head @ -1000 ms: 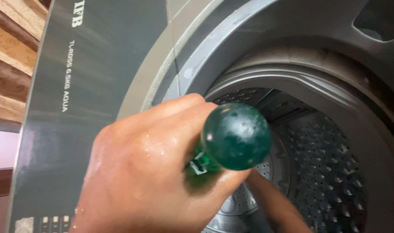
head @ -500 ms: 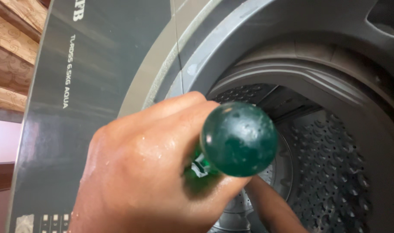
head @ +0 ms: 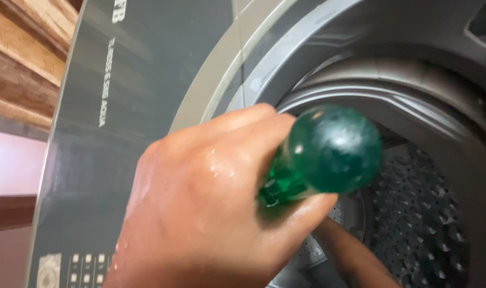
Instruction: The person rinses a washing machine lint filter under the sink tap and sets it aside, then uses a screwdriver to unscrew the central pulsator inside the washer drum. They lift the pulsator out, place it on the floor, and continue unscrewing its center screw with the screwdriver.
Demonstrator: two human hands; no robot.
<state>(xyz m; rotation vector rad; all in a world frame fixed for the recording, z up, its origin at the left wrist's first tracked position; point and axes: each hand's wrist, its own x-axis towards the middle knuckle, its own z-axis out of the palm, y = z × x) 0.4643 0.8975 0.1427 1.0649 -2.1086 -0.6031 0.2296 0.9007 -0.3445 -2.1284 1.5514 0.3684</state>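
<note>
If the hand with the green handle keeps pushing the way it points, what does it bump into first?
Probably the bottom of the drum. The left hand grips the green handle with the tool end aimed down into the washing machine. The other arm is also down there, and depth is hard to judge.

The green tool handle (head: pixel 333 149) in the fist has edged up and rightward over the drum (head: pixel 419 213).

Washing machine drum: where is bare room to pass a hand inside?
Free: the right side of the drum, between its perforated wall and the forearm. Crowded: the left and centre, where the left hand grips a green handle over the opening.
</note>
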